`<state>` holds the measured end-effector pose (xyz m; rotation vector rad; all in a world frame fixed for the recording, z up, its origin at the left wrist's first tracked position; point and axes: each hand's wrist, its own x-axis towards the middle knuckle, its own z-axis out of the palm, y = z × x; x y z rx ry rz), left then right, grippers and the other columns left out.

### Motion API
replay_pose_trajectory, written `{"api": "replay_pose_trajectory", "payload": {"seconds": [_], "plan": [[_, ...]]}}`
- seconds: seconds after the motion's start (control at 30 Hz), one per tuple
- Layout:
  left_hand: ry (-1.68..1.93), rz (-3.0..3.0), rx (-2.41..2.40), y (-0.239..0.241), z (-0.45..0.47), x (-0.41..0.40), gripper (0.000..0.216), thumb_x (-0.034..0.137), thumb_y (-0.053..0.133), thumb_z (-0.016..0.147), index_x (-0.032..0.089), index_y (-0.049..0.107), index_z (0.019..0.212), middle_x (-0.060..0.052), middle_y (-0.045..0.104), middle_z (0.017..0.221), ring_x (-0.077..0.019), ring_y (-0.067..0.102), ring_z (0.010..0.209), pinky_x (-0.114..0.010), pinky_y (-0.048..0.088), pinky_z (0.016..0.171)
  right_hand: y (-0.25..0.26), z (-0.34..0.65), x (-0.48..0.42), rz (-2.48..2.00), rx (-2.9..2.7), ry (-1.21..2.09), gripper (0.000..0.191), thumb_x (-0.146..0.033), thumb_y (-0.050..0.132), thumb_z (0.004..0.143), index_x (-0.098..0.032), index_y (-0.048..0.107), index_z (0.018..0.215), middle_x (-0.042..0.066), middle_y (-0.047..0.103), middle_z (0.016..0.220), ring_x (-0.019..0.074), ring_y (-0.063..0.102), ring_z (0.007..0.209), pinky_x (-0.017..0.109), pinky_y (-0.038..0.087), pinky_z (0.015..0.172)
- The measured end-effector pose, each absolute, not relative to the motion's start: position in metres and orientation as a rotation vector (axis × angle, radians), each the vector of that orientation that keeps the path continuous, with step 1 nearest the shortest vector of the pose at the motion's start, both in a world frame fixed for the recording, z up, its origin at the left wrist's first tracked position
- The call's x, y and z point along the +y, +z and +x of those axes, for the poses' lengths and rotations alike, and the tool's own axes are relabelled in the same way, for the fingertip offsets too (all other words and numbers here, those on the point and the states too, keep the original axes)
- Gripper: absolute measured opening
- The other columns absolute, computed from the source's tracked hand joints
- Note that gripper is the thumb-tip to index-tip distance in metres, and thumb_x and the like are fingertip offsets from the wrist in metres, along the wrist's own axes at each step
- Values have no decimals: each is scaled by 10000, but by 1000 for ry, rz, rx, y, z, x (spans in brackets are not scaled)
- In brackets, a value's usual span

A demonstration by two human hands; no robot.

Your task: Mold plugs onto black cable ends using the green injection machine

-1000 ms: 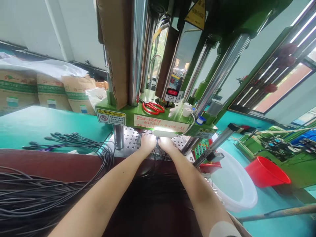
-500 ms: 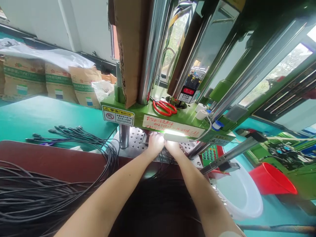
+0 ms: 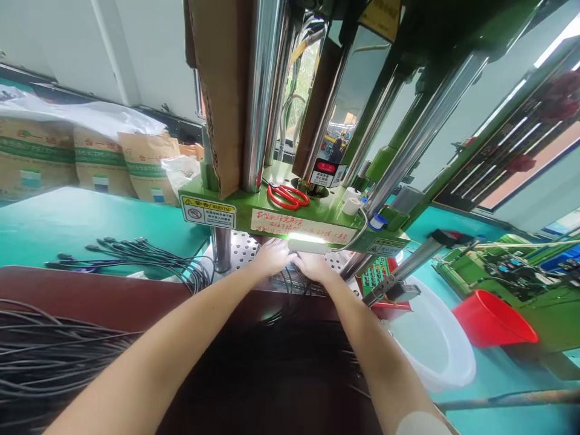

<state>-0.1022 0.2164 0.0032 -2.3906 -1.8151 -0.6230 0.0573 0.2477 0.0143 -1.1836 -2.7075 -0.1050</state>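
Both of my hands reach under the green press plate (image 3: 244,205), over the mould area at its perforated metal base (image 3: 240,249). My left hand (image 3: 272,257) has its back towards me, with fingers bent and drawn together. Beside it, nearly touching, my right hand (image 3: 312,264) has its fingers curled inward. What the fingertips hold is hidden under the lamp (image 3: 309,246) and by the hands themselves. Thin black cables (image 3: 290,290) run from below the hands towards me and hang over the front edge.
Red-handled scissors (image 3: 287,197) and white rolls (image 3: 351,205) lie on the press plate. Black cables with connectors (image 3: 136,251) lie to the left, with a large cable bundle (image 3: 54,356) nearer. A white tub (image 3: 462,362) and red bucket (image 3: 493,320) stand right, past a keypad (image 3: 377,273).
The whole view has shifted a little, so the press sits further left. My hands stay under the plate; the left now lies flatter and the two have moved slightly apart.
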Motion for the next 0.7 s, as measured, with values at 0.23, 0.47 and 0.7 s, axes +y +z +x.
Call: {"api": "replay_pose_trajectory", "payload": {"seconds": [0.23, 0.47, 0.7], "plan": [[-567, -2542, -1778, -8, -116, 221, 524, 554, 309, 824, 186, 526, 1126, -111, 562, 1168, -246, 484, 1088, -353, 336, 914, 7, 56, 256, -1165, -2764, -61, 374, -395, 389, 870, -151, 582, 1077, 113, 621, 1073, 234, 491, 1080, 353, 285, 978], [-541, -2547, -1906, -7, -117, 228, 513, 548, 317, 820, 200, 522, 1137, -104, 561, 1170, -242, 486, 1087, -360, 345, 906, 8, 51, 260, -1213, -2767, -69, 348, -353, 344, 896, -182, 590, 1072, 85, 625, 1081, 221, 503, 1056, 328, 309, 951], [-537, -2619, -1836, -8, -138, 220, 520, 513, 306, 837, 209, 445, 1235, -98, 486, 1274, -217, 433, 1162, -333, 318, 938, 12, 74, 251, -1252, -2751, -107, 376, -335, 303, 913, -148, 618, 997, 117, 654, 991, 236, 553, 957, 355, 332, 902]]}}
